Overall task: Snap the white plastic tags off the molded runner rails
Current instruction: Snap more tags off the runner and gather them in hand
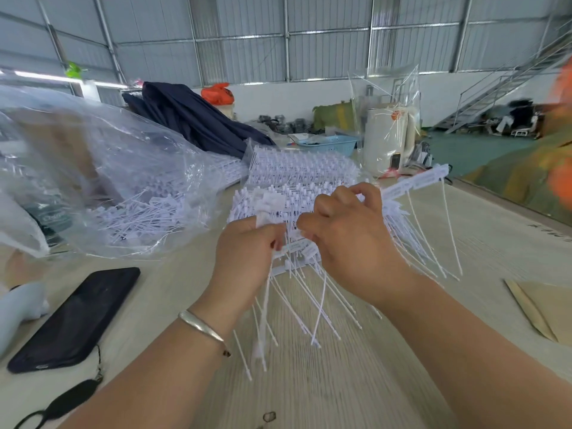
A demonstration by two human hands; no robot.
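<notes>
My left hand (247, 252) grips a bunch of loose white tags (263, 320) whose thin tails hang down toward the table. My right hand (346, 239) pinches a tag on a white runner rail (414, 181) that sticks out up and to the right, with long tails fanning down from it. Both hands are held close together above the table, over the near end of the rail. Behind them lie stacks of uncut runner rails (297, 171).
A clear plastic bag (102, 181) with loose tags lies at the left. A black phone (77, 317) and a black strap (62, 404) lie at the near left. A blue basket (331, 144), a white appliance (387, 140) and dark cloth (198, 119) stand farther back. Brown paper (544, 308) lies at the right.
</notes>
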